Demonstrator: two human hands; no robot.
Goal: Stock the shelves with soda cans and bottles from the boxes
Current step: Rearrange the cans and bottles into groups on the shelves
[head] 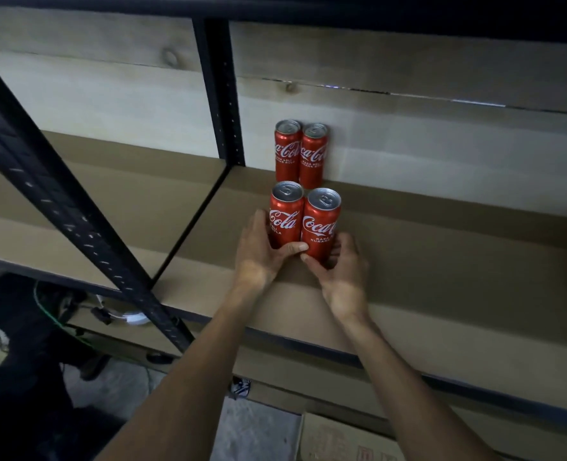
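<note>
Hands grip two slim red Coca-Cola cans upright on a brown shelf (pixel 441 261). The left hand (pixel 258 254) wraps the left front can (pixel 287 217), thumb laid across its lower face. The right hand (pixel 342 271) has its fingers (pixel 337 251) curled round the base of the right front can (pixel 320 224). The two cans touch side by side, long axes vertical and pull-tabs up; their bases are hidden, so whether they rest on the board cannot be told.

Straight beyond them, away from the wrists, the back pair (pixel 300 153) stands against the plank wall. Any further move is judged to be a push directly back along that line, both hands equally near.

White "Coca-Cola" script faces the camera on all four cans. Small print beneath reads "RASA", with "KURANG" partly visible on the right front can. A cardboard box (pixel 342 440) sits below, its red printing too small to read.
</note>
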